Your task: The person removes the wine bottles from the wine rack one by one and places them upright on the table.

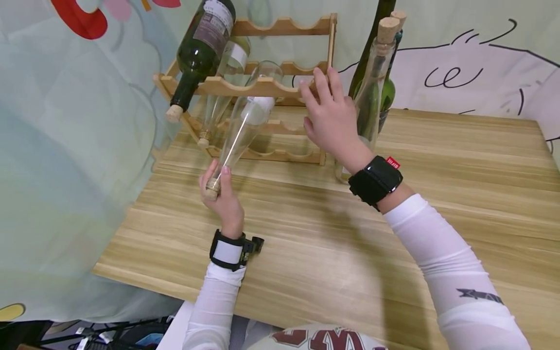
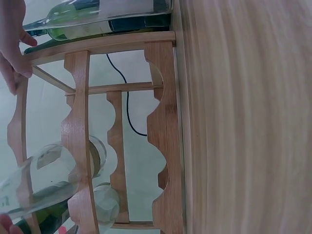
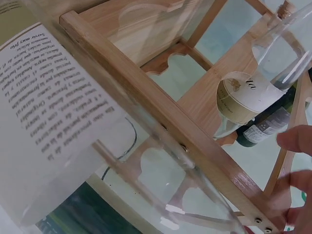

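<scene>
A clear glass bottle (image 1: 250, 114) with a cork slants through the lower tier of a wooden wine rack (image 1: 267, 88), its base toward the back. My left hand (image 1: 225, 204) holds this bottle by the neck, close to the cork; only a bit of its fingers (image 2: 6, 225) shows in the left wrist view. My right hand (image 1: 332, 116) grips the rack's upper front right corner, fingers over the rail. A dark green wine bottle (image 1: 199, 46) lies on the top tier at the left. Below it rests another clear corked bottle (image 1: 214, 109).
Just right of the rack stand a clear corked bottle (image 1: 369, 97) and green bottles (image 1: 387, 95), close beside my right wrist. The wooden table (image 1: 297, 233) extends to the front and right. A patterned cloth (image 1: 87, 160) hangs along the left and back.
</scene>
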The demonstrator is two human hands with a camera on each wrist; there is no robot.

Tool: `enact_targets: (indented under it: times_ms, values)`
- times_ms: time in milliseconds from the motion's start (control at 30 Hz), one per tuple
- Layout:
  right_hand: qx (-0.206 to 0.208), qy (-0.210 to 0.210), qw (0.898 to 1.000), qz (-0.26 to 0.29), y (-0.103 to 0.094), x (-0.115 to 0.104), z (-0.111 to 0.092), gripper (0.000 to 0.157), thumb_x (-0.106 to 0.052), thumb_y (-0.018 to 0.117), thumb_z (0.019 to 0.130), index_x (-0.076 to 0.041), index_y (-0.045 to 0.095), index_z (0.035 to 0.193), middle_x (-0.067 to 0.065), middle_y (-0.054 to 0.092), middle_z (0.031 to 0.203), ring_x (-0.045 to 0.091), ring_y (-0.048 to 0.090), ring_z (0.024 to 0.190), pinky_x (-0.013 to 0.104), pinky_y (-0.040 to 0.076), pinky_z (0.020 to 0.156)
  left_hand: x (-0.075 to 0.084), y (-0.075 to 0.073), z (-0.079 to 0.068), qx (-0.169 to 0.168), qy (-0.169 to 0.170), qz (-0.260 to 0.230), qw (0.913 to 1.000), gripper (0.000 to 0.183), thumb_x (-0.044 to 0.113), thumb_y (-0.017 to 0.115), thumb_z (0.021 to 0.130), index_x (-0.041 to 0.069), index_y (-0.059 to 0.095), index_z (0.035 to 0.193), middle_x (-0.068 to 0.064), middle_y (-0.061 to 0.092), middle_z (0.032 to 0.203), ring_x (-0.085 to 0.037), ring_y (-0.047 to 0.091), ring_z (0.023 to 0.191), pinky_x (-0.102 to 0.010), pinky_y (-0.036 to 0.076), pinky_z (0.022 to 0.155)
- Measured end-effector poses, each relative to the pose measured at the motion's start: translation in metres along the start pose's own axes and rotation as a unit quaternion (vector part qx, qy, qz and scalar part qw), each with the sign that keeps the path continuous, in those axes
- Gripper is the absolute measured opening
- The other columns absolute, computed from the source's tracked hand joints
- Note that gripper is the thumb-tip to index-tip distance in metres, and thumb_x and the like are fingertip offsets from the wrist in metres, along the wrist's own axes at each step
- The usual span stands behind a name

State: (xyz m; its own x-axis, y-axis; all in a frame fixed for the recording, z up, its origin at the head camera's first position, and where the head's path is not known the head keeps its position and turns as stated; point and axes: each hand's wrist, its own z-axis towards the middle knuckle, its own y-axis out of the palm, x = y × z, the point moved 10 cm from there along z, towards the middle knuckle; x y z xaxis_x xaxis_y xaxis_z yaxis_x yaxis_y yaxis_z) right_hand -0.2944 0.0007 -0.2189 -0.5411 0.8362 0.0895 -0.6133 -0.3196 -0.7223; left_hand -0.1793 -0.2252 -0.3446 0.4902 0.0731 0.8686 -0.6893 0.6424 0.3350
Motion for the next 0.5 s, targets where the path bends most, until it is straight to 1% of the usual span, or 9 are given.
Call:
enact_targets:
  times_ms: [100,167,233,333,400,500]
  values:
    - [-0.015,0.000,1.000,-0.013,0.004,-0.004,-0.002,0.048,-0.022,0.050,0.084,-0.017,0.043,0.131,0.020,0.032,0.136,0.037,0.026,0.126,0.039,0.039,0.048,0.002,-0.002,-0.002,-0.005,0.012,0.006,0.9999,0.034,0.012,0.063,0.078,-0.004,0.058,0.108,-0.001,0.050,0.089,-0.012,0.055,0.084,-0.028,0.049,0.081]
    - [-0.020,0.000,1.000,-0.019,0.006,-0.006,-0.002,0.049,-0.022,0.050,0.084,-0.019,0.041,0.132,0.021,0.031,0.136,0.037,0.025,0.126,0.039,0.038,0.049,0.005,-0.003,-0.003,-0.009,0.023,-0.005,0.9997,0.035,0.011,0.063,0.078,-0.006,0.057,0.108,-0.001,0.050,0.089,-0.013,0.056,0.084,-0.029,0.050,0.081]
    - [-0.022,-0.001,0.999,-0.023,0.006,-0.008,-0.001,0.050,-0.023,0.050,0.084,-0.019,0.040,0.133,0.022,0.030,0.136,0.038,0.025,0.125,0.040,0.039,0.050,0.010,-0.006,-0.003,-0.006,0.041,-0.019,0.9990,0.035,0.011,0.063,0.077,-0.007,0.057,0.106,-0.002,0.050,0.089,-0.014,0.056,0.084,-0.030,0.050,0.079]
    - [-0.029,0.001,0.999,-0.023,0.007,-0.009,0.000,0.051,-0.023,0.051,0.084,-0.018,0.039,0.134,0.023,0.028,0.136,0.038,0.024,0.126,0.041,0.040,0.051,0.020,-0.013,-0.004,-0.001,0.078,-0.030,0.9965,0.034,0.010,0.062,0.076,-0.010,0.057,0.103,-0.003,0.051,0.089,-0.016,0.058,0.082,-0.029,0.052,0.075]
    - [-0.030,0.005,0.999,-0.019,0.006,-0.008,0.001,0.051,-0.023,0.052,0.083,-0.018,0.040,0.133,0.023,0.028,0.136,0.039,0.024,0.125,0.041,0.041,0.051,0.026,-0.018,-0.004,0.002,0.098,-0.029,0.9947,0.033,0.008,0.062,0.075,-0.011,0.057,0.101,-0.003,0.051,0.088,-0.016,0.058,0.080,-0.028,0.052,0.072]
    - [-0.027,0.010,0.999,-0.016,0.005,-0.006,0.001,0.051,-0.021,0.053,0.082,-0.017,0.041,0.132,0.023,0.029,0.135,0.039,0.024,0.125,0.041,0.040,0.050,0.032,-0.022,-0.005,-0.003,0.117,-0.010,0.9930,0.031,0.008,0.062,0.074,-0.011,0.057,0.099,-0.001,0.053,0.086,-0.014,0.058,0.078,-0.025,0.052,0.070]
